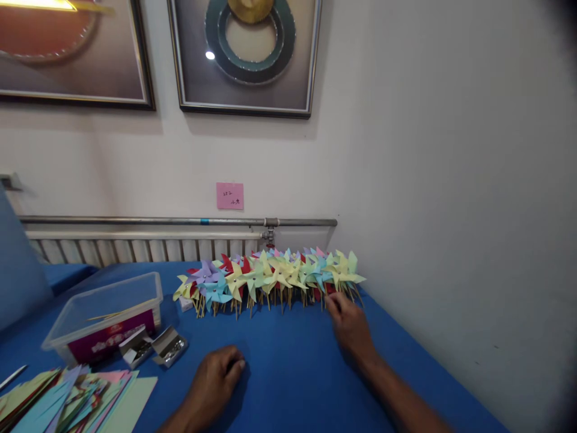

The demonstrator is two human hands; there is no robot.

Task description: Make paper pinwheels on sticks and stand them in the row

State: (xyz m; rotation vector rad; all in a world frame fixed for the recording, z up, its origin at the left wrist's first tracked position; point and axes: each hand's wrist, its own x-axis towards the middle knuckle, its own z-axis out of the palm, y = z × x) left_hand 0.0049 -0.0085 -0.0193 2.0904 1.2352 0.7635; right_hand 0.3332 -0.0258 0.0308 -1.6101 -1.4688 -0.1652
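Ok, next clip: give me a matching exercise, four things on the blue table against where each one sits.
Things:
1. row of paper pinwheels
2. clear plastic tub
3. stack of coloured paper
4. small open box of pins

Places:
A. near left corner of the table
B. along the far edge, the right hand at its right end
C. just right of the tub, ahead of the left hand
D. left side, in front of the radiator

Pairs: 1-B, 2-D, 3-A, 4-C
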